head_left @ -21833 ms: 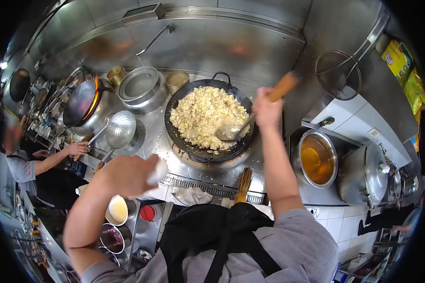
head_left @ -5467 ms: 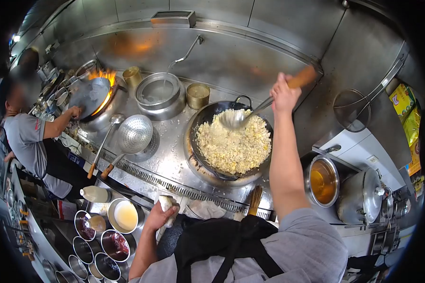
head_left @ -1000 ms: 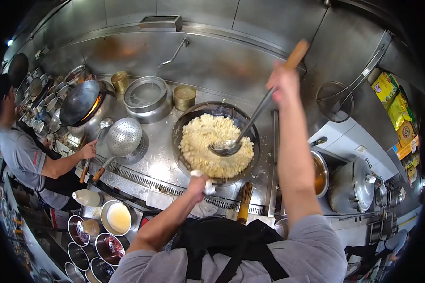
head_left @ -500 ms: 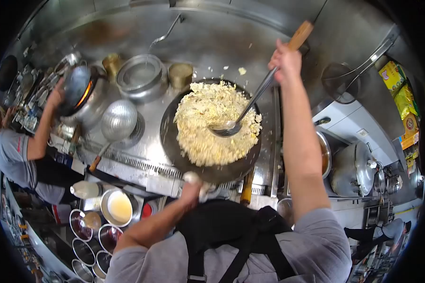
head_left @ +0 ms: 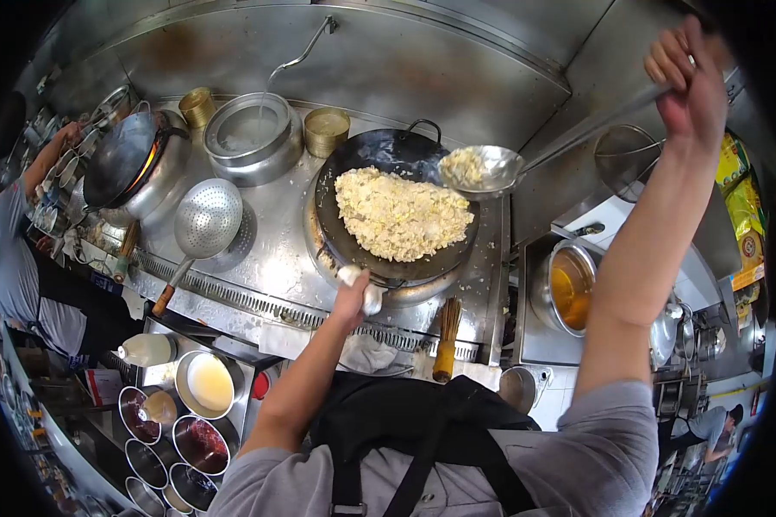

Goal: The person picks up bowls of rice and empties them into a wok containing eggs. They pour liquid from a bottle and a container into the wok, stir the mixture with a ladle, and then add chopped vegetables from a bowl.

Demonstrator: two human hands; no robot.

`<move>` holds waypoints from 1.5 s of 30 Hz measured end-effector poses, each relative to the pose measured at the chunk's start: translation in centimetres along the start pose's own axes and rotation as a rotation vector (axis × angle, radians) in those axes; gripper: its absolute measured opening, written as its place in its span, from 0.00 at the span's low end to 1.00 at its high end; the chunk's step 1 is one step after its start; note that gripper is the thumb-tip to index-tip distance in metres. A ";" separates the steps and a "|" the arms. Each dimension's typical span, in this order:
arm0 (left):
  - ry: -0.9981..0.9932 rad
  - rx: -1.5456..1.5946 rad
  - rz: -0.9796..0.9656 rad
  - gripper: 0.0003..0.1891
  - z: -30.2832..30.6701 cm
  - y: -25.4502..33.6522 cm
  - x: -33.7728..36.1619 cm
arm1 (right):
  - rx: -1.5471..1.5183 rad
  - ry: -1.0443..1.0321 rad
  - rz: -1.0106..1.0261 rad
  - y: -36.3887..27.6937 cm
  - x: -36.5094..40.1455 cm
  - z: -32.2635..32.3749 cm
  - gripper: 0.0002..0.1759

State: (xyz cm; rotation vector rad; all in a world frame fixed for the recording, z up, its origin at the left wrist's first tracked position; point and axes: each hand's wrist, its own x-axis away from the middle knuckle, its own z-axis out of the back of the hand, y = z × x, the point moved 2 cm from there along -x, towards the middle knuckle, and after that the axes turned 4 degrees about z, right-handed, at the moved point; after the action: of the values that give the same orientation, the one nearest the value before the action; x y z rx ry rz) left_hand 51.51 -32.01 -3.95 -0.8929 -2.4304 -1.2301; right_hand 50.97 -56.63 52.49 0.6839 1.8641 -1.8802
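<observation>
Fried rice with bits of egg [head_left: 405,215] lies heaped in a black wok [head_left: 384,151] on the stove. At the wok's near rim, my left hand [head_left: 351,297] is closed around a folded white cloth [head_left: 372,299], which covers the spot it grips. High at the right, my right hand [head_left: 690,73] holds a long-handled ladle [head_left: 498,177] by its handle. The ladle's bowl hangs over the wok's right edge with some rice inside. The wok's far loop handle stands free.
Left of the wok lies a perforated strainer [head_left: 209,217], behind it a metal pot [head_left: 250,142]. A bamboo brush [head_left: 448,340] rests at the stove's front. Bowls of ingredients [head_left: 203,444] stand lower left; orange liquid fills a pot [head_left: 569,289] at right. A co-worker [head_left: 17,258] stands at left.
The ladle has come up out of the rice and swung right, carrying some rice. My right hand has moved right and up. The rice, blurred before, now sits lower in the wok.
</observation>
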 end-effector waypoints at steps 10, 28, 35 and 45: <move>0.134 -0.106 -0.018 0.15 9.8 2.1 13.3 | 0.150 0.324 -0.235 30.1 4.6 -3.4 0.14; 0.294 -0.168 -0.292 0.14 15.2 4.8 17.2 | -0.032 0.298 -0.062 18.7 9.2 -2.6 0.15; 0.187 -0.280 -0.246 0.11 10.2 7.0 16.8 | -0.098 0.338 -0.189 30.1 11.4 0.8 0.14; 0.054 -0.145 -0.114 0.15 4.8 4.3 13.2 | 0.073 0.428 -0.159 31.6 13.7 1.0 0.14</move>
State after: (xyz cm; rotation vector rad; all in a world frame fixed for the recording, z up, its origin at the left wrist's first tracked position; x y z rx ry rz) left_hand 44.22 -20.92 2.41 -0.7563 -2.4038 -1.4676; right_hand 58.91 -57.76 19.01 1.0603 2.1688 -2.0310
